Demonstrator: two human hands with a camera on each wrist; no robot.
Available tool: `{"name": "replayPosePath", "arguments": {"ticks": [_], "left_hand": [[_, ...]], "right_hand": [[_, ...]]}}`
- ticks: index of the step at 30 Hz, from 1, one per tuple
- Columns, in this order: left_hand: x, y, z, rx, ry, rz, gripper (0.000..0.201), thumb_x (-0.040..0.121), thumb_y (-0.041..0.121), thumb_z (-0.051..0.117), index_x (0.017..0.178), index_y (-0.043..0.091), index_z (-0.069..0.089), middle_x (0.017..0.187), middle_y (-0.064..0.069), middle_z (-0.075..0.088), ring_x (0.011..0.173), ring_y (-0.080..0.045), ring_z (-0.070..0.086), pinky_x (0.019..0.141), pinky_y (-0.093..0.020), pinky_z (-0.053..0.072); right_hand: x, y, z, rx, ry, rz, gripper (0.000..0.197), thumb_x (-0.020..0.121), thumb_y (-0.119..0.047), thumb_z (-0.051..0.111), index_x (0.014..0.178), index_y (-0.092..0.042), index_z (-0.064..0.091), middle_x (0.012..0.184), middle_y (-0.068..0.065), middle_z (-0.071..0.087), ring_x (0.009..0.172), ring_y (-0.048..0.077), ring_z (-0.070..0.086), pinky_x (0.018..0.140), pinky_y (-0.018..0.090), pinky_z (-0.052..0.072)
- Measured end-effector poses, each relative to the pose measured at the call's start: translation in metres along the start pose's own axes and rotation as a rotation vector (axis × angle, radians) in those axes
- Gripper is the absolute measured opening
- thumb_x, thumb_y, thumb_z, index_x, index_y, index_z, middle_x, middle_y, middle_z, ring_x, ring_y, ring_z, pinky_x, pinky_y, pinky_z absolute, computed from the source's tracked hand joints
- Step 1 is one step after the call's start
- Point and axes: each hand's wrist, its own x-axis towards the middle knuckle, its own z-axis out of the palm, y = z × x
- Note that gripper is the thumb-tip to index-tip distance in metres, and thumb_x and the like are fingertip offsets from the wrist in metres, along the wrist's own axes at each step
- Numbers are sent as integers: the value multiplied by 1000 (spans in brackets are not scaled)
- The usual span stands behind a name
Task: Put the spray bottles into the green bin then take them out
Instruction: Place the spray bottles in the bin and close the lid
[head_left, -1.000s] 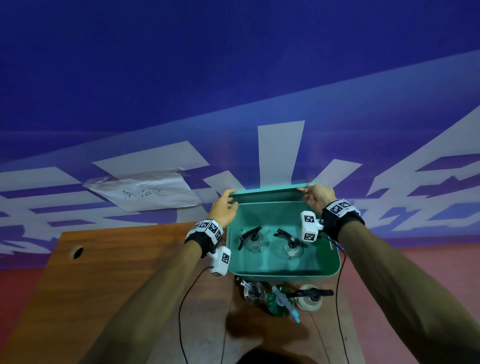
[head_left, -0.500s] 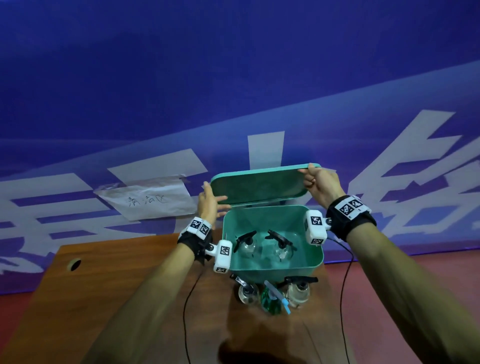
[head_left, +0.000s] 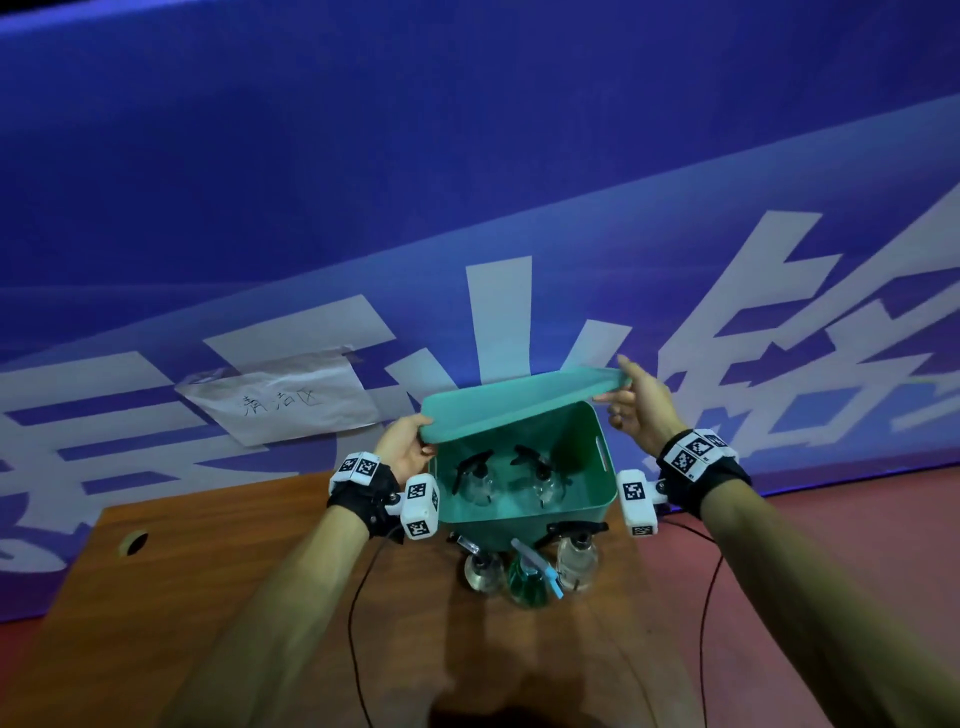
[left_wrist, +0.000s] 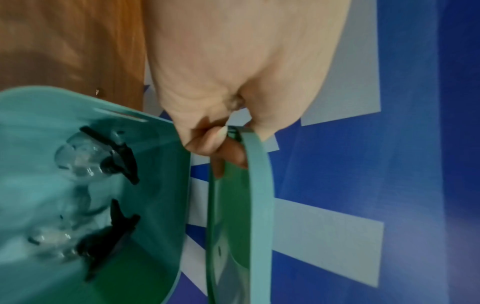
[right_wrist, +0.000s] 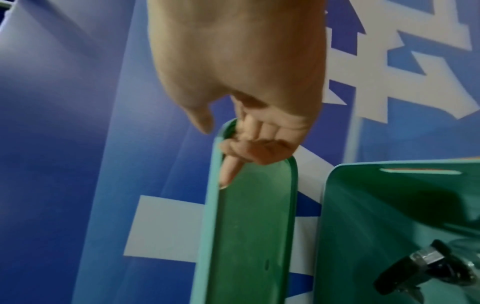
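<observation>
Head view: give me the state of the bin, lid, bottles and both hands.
green bin: open, upright on the table
lid: lifted clear, tilted, held at both ends
left hand: grips lid's left end
right hand: grips lid's right end
two clear bottles: inside bin
three bottles: upright on the table, outside

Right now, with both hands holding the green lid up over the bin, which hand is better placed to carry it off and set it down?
Left, probably. The left hand grips the lid at its low end, beside bare table. The right hand pinches the raised end out past the table's right edge.
</observation>
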Motion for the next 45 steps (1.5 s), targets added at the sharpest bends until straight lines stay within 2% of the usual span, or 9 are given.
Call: {"name": "replayPosePath", "arguments": {"ticks": [3,6,9,13,16,20,25,34,45], "left_hand": [[-1,-11,-5,120,-23,98,29,100,4,42,124,5,57,101,-11,70,58,-11,69,38,-16,40],[3,-25,-11,146,-29,144,30,102,5,45,131,1,55,123,-19,66,91,-25,71,65,-29,58],[2,-37,-22,245,11,166,32,99,6,54,129,-5,54,131,-24,60,106,-33,65,95,-43,52],[-5,-54,-39,472,-95,158,66,87,2,71,143,11,38,138,-13,57,120,-28,59,106,-47,46],[-17,-61,-43,659,-181,219,100,80,-3,75,153,27,13,140,4,46,129,-20,48,103,-42,48],[-16,-69,-47,755,-137,270,114,80,-10,72,154,42,2,139,19,33,121,-16,49,72,-32,60],[-6,-79,-51,787,42,206,64,82,-6,73,136,2,38,117,-20,64,90,-24,68,76,-42,62],[-1,-91,-55,834,8,180,43,91,0,65,130,1,45,100,-10,66,95,-30,70,73,-34,62],[5,-99,-61,957,36,214,41,93,9,64,131,8,48,81,-3,69,65,-17,71,59,-25,58]], "right_hand": [[4,20,-8,-242,91,71,19,95,-20,61,84,-6,55,46,11,59,27,9,40,33,15,32],[7,45,-23,-479,56,85,33,94,-26,66,73,-4,53,42,9,50,27,12,35,33,16,27],[8,65,-40,-724,-29,57,50,87,-45,72,62,-7,52,50,9,45,36,17,34,40,22,28],[0,80,-50,-1007,-87,-74,45,83,-53,73,79,-11,57,66,3,59,56,19,55,49,27,40],[-4,95,-57,-1138,-79,-203,60,82,-57,72,106,-9,43,89,6,60,80,28,61,59,37,46],[-6,110,-66,-1199,-13,-336,67,78,-68,66,101,-13,36,80,7,60,70,27,60,60,44,53],[-16,120,-71,-1200,46,-391,64,80,-73,59,90,-13,41,71,8,59,63,27,58,58,46,53],[-23,136,-75,-1419,184,-401,49,98,-66,28,100,-18,40,81,19,63,72,40,62,59,40,45],[-12,143,-69,-1487,224,-412,40,103,-54,22,95,-17,37,77,16,64,70,39,63,56,38,41]]}}
